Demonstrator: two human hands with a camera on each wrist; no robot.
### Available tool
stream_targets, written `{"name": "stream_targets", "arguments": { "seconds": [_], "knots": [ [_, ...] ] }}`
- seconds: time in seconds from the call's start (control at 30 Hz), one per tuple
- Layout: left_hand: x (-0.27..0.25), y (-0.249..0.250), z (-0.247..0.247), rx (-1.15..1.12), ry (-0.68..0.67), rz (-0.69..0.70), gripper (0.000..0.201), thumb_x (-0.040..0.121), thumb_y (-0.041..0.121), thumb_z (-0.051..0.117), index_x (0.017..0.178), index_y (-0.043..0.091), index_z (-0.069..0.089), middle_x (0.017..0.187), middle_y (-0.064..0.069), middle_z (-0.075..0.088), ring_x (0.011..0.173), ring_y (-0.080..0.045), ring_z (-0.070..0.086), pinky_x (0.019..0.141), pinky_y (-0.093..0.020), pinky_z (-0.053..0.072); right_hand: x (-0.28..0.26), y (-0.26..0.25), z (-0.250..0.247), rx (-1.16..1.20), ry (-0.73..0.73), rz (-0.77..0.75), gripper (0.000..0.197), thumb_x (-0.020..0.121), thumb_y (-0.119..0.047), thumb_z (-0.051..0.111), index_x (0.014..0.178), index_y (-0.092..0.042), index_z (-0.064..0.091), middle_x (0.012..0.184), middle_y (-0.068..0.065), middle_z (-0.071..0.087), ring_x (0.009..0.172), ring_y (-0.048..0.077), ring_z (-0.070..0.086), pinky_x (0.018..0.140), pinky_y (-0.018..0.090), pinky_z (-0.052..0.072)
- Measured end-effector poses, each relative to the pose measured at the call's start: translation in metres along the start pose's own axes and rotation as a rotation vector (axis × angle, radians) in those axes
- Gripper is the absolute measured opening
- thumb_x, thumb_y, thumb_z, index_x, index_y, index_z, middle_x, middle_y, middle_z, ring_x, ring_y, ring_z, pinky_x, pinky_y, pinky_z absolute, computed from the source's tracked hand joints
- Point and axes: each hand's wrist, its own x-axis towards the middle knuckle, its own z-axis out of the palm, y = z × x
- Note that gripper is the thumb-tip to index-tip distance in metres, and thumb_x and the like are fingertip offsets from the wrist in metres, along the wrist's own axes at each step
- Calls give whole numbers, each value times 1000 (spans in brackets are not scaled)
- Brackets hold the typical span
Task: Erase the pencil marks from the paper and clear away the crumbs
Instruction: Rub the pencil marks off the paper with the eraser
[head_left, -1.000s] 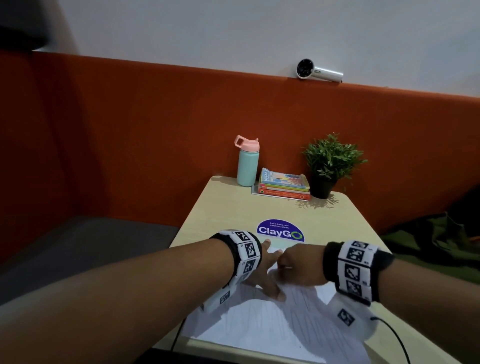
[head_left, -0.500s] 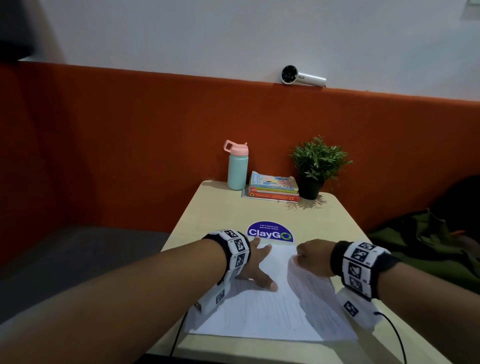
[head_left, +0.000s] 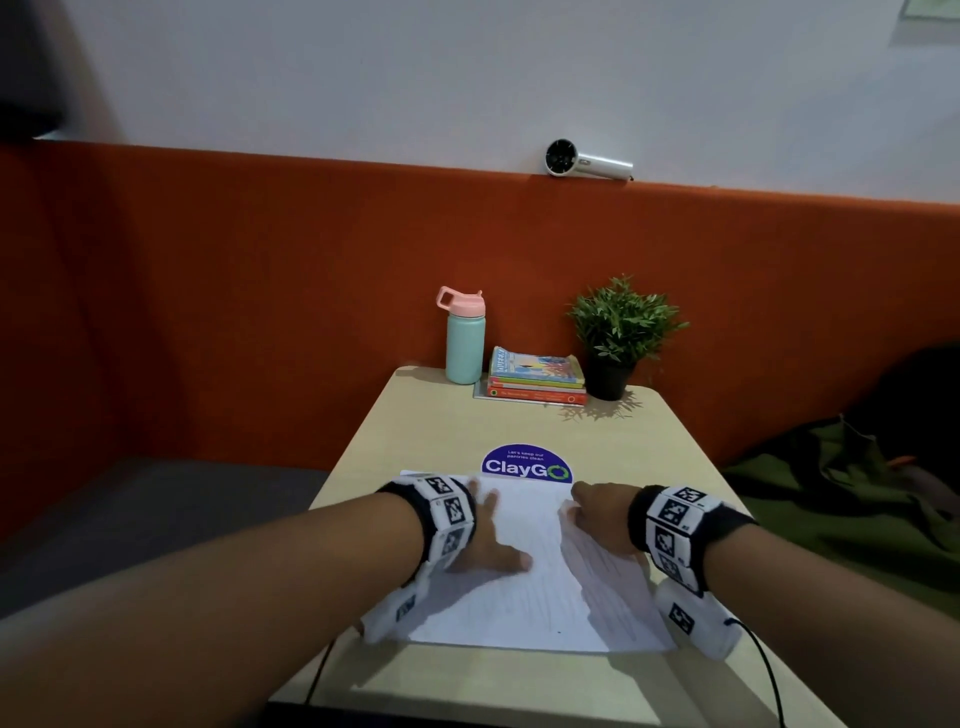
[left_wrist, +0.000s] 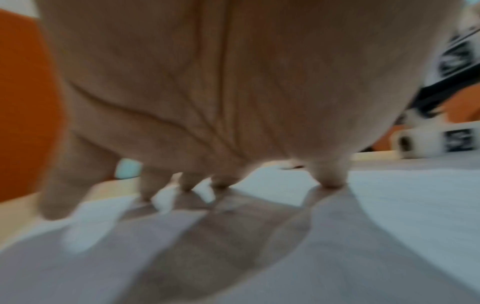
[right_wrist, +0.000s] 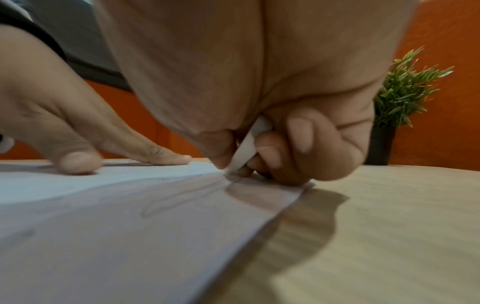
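Note:
A white sheet of paper (head_left: 524, 582) with faint pencil strokes (right_wrist: 176, 199) lies on the beige table (head_left: 519, 426). My left hand (head_left: 485, 540) lies flat on the paper's left half, fingers spread and pressing it down. The left wrist view is blurred but shows the spread fingertips (left_wrist: 330, 181) touching the paper (left_wrist: 389, 205). My right hand (head_left: 597, 512) sits at the paper's far right corner and pinches a thin white eraser (right_wrist: 249, 144), whose tip meets the paper (right_wrist: 130, 226). From the head view the eraser is hidden.
At the table's far end stand a teal bottle with a pink lid (head_left: 465, 338), a stack of books (head_left: 537, 376) and a small potted plant (head_left: 621, 332). A purple ClayGO sticker (head_left: 525, 465) lies just beyond the paper. An orange padded wall (head_left: 260, 286) surrounds the table.
My right hand has slid from the paper's middle out to its far right corner, away from the left hand. The left hand has stayed pressing on the paper.

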Motion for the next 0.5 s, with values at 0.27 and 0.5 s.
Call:
{"name": "stream_targets", "arguments": {
  "seconds": [0.27,0.5],
  "knots": [
    [-17,38,-6,-62,8,356,84,100,70,29,162,25,-5,170,-5,-11,156,-30,-7,123,-58,4,-3,-3,0,-123,-9,-26,33,102,-20,37,131,-5,44,129,14,54,114,30,56,91,35,44],
    [-9,6,-15,-119,61,-125,84,99,70,35,155,7,33,157,-20,38,142,-36,38,114,-44,30,-5,-1,-1,-68,8,-23,33,104,-25,31,129,-6,42,127,13,55,111,30,57,91,39,46]
  ]
}}
